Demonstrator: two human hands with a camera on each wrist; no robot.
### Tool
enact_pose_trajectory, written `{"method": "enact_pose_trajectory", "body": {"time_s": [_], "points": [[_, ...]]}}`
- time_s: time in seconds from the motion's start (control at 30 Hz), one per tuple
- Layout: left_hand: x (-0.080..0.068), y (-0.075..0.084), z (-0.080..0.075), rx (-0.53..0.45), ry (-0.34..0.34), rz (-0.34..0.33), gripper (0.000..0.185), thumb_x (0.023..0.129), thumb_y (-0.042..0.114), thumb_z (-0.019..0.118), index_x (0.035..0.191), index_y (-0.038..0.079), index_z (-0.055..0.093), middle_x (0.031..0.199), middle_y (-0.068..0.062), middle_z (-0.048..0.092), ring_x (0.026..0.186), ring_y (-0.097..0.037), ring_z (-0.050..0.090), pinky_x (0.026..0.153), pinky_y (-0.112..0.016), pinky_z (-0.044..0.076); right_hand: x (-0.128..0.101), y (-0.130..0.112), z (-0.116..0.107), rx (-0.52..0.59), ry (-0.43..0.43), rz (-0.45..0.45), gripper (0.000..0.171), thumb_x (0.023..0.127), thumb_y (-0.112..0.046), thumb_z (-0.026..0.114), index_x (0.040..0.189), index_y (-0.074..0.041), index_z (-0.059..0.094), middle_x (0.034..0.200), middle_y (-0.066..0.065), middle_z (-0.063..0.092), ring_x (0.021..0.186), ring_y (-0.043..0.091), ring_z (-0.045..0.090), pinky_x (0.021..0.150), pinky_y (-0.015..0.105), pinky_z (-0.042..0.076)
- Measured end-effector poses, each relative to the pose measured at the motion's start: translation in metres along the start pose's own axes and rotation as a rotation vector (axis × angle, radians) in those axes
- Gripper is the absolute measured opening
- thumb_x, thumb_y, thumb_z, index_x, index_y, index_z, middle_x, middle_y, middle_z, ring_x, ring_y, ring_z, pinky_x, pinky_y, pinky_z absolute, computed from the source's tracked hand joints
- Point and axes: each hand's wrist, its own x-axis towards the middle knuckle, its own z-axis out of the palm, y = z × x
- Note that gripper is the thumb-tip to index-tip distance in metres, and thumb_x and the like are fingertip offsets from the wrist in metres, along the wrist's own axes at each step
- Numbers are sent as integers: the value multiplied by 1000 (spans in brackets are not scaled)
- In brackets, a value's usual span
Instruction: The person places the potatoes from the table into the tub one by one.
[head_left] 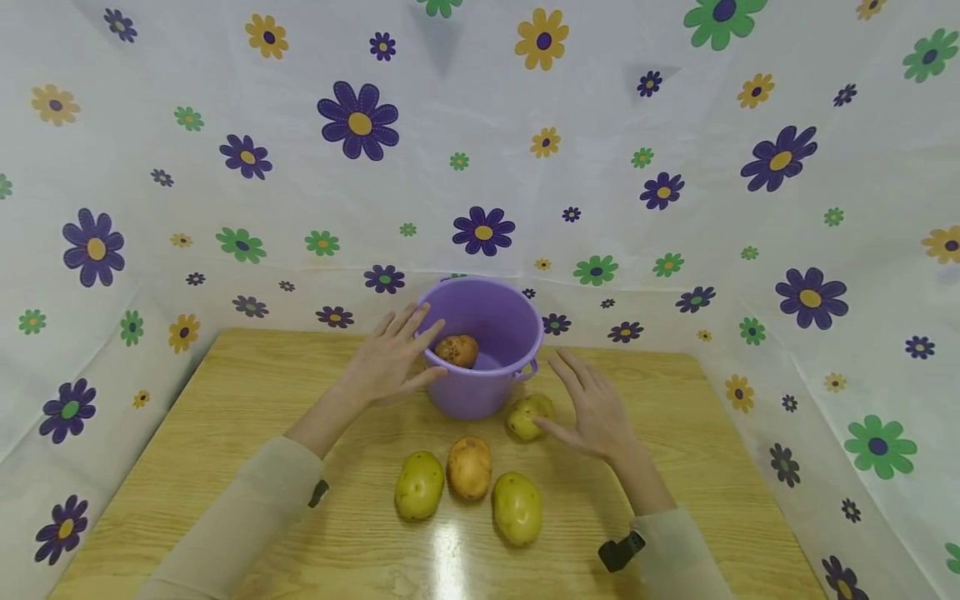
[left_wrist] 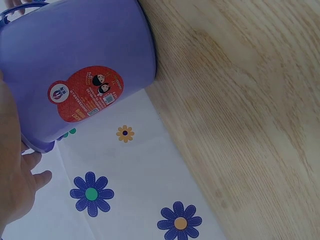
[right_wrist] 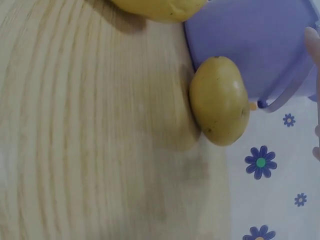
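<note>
A purple bucket (head_left: 471, 393) stands upright near the table's back edge, with a brownish potato (head_left: 457, 351) inside. My left hand (head_left: 386, 360) is at the bucket's left rim, fingers extended and spread, thumb overlapping the front rim; in the left wrist view that hand (left_wrist: 15, 180) shows beside the rim. To the right of the bucket, my right hand (head_left: 594, 412) hovers with its fingers extended and holds nothing. Below its thumb lies a yellow-green potato (head_left: 529, 417), close against the bucket in the right wrist view, where only fingertips (right_wrist: 314, 45) of that hand show.
In front of the bucket lie a left yellow-green potato (head_left: 419, 486), a browner potato (head_left: 469, 468) and a right yellow-green potato (head_left: 517, 509). They rest on a wooden table (head_left: 247, 400). A flowered white cloth (head_left: 420, 192) rises behind the table and along both sides.
</note>
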Motion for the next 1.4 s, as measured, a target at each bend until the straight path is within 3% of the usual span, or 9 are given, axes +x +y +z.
{"method": "enact_pose_trajectory", "body": {"time_s": [0.17,0.3,0.47,0.6,0.97,1.07,1.27,1.4], "points": [[0,0,0,4,4,2,103,97,85,5,165,13,37,173,-22,29,164,-41,23,133,-60,25,-10,4,3,-18,-42,30,104,97,-86,27,153,-2,51,154,24,55,126,49,64,105,67,55],[0,0,0,9,7,3,102,98,84,7,165,13,37,173,-23,30,164,-41,23,133,-60,26,-16,7,4,-14,-103,46,102,98,-86,28,156,-4,48,158,23,52,127,50,64,106,67,54],[0,0,1,0,2,-2,94,102,81,20,165,14,37,173,-22,28,164,-41,22,133,-60,25,-21,11,8,-13,-188,59,95,96,-80,48,159,-9,45,160,21,50,132,48,62,108,65,54],[0,0,1,-3,7,-2,94,102,81,20,164,14,38,173,-22,29,164,-41,24,133,-60,25,-24,13,14,-10,-232,51,93,93,-73,61,159,-11,44,160,21,51,134,46,62,110,63,54],[0,-1,1,-6,10,1,102,98,84,8,164,14,38,173,-23,31,164,-41,22,133,-60,25,-27,10,21,-18,-310,9,92,96,-77,52,156,-8,47,156,23,54,134,45,62,109,63,54],[0,-1,2,0,11,2,97,100,83,14,164,14,39,172,-23,31,164,-41,23,133,-60,26,-26,9,23,-27,-339,1,90,94,-73,60,156,-8,47,157,22,53,134,44,62,109,63,55],[0,-1,2,2,7,3,83,105,71,40,164,14,38,173,-23,30,164,-41,23,133,-60,25,-25,9,30,-49,-397,3,88,90,-67,69,157,-14,46,159,20,52,135,43,62,108,61,56],[0,-1,2,4,5,2,81,104,68,45,165,14,38,173,-23,30,164,-41,21,133,-60,25,-24,9,34,-49,-414,12,88,90,-66,69,158,-15,45,159,20,52,135,43,61,108,61,56]]}}
